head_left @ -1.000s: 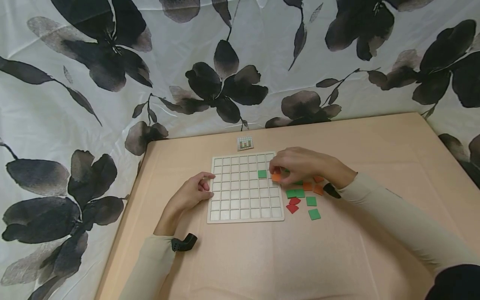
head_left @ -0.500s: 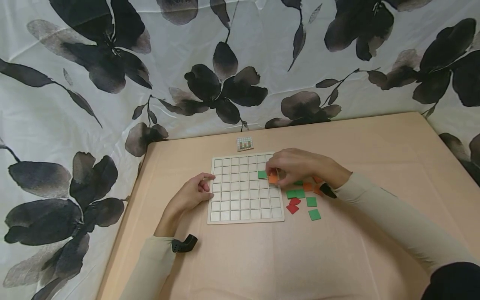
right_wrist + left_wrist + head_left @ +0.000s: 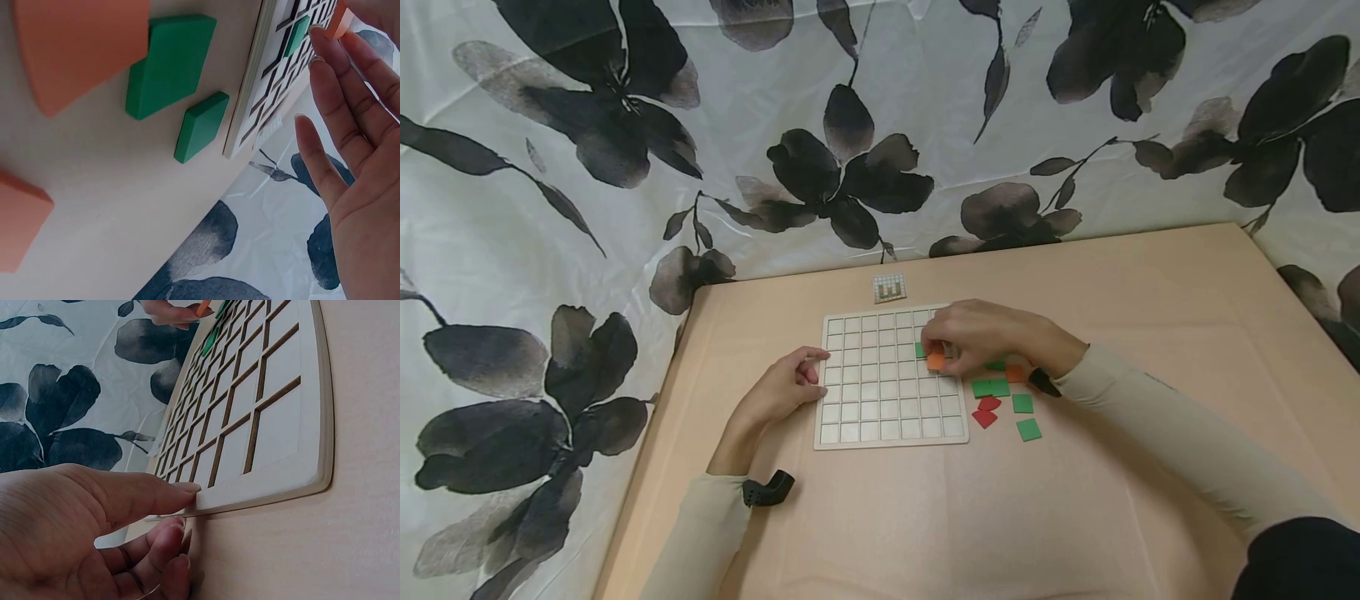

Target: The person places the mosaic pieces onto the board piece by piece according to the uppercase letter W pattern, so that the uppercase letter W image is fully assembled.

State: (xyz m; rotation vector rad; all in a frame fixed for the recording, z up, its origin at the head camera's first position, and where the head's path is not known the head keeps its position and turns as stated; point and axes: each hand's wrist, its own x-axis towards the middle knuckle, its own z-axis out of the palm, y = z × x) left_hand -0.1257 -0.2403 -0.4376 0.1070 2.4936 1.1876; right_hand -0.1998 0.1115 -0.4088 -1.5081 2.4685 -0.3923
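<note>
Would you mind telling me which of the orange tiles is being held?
The orange tile pinched by the right hand over the grid board; the other visible orange tiles lie on the table.

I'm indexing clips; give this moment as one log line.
right hand: pinches orange tile over board | left hand: touches board's left edge | one green tile: on board

A small orange tile (image 3: 936, 362), pinched in the right hand (image 3: 981, 335), sits over the pale gridded board (image 3: 870, 392).
</note>
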